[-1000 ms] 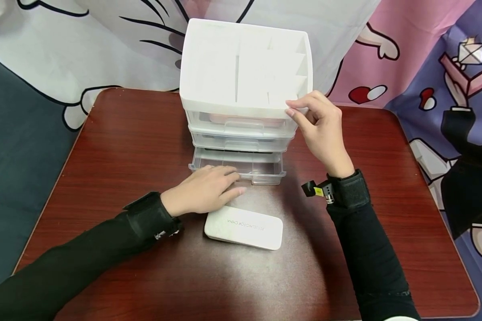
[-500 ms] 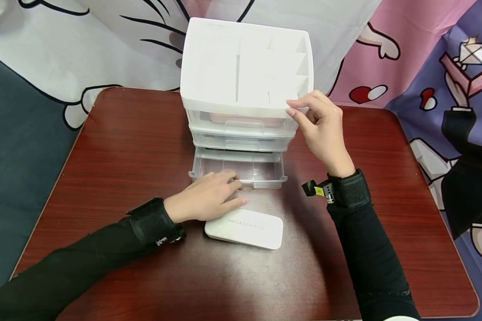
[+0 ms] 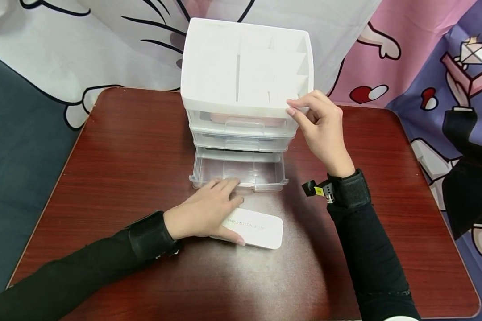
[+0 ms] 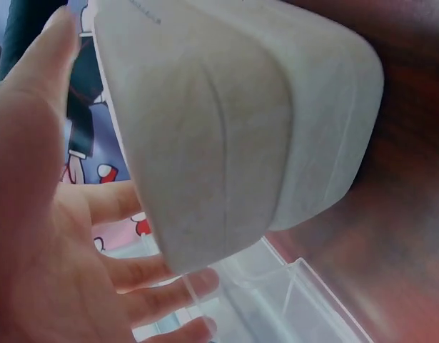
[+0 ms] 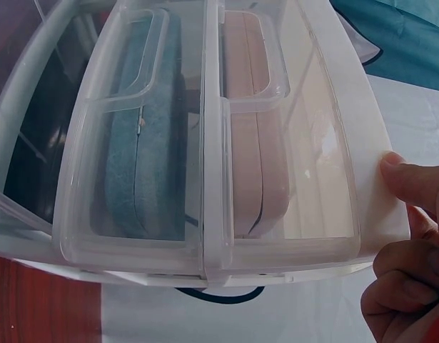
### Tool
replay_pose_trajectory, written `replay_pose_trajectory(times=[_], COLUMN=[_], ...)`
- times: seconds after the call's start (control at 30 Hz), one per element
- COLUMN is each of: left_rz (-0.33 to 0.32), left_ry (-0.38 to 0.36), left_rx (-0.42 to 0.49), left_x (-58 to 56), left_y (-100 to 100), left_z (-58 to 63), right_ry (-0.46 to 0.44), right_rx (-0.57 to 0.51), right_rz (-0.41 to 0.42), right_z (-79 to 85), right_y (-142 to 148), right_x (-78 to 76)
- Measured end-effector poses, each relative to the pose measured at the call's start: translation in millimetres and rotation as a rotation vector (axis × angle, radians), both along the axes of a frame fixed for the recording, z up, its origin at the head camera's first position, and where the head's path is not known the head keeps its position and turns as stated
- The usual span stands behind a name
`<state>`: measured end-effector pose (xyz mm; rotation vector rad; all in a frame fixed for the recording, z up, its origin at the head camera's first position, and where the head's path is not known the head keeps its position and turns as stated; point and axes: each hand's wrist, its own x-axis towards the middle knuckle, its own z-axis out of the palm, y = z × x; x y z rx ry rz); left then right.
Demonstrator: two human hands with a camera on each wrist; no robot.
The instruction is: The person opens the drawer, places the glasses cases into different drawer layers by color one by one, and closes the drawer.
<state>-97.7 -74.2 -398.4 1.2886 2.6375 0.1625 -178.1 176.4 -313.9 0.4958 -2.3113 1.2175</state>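
My left hand (image 3: 207, 210) spreads over the left end of a white case (image 3: 261, 231) lying on the table, thumb along its near side. Its fingertips reach toward the front of the pulled-out bottom drawer (image 3: 265, 171) of a white storage drawer unit (image 3: 213, 62). In the left wrist view the case (image 4: 183, 143) shows a seam around its side, the spread fingers beside it. At the unit's top front right corner, my right hand (image 3: 323, 129) pinches the rim between thumb and finger. The right wrist view shows this grip from below.
Through the upper drawers' clear fronts, a blue case (image 5: 155, 164) and a pink case (image 5: 251, 150) show. The bottom drawer has clear dividers. A printed curtain (image 3: 116, 49) hangs behind the red-brown table (image 3: 144, 133), and a black object (image 3: 466, 187) stands at the right.
The bottom drawer has slid out farther toward me. My left hand has come back from its front and over the white case, thumb now on the near side. My right hand stays put.
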Motion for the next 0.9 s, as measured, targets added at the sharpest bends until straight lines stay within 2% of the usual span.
replay_pose_trajectory(times=[0.23,0.37,0.9], left_rz=[-0.035,-0.029,-0.044], left_ry=[0.029,0.041,0.144], left_rx=[0.0,-0.001,0.099], left_x=[6.2,8.9,18.8], left_y=[-3,-4,-6], left_z=[-3.6,-3.7,-7.2], right_ry=[0.008,0.007,0.006], right_rx=[-0.003,-0.004,-0.008], right_rz=[0.001,0.001,0.006], right_z=[0.2,0.2,0.3], right_y=[-1,-1,-2], right_x=[0.1,0.2,1.1])
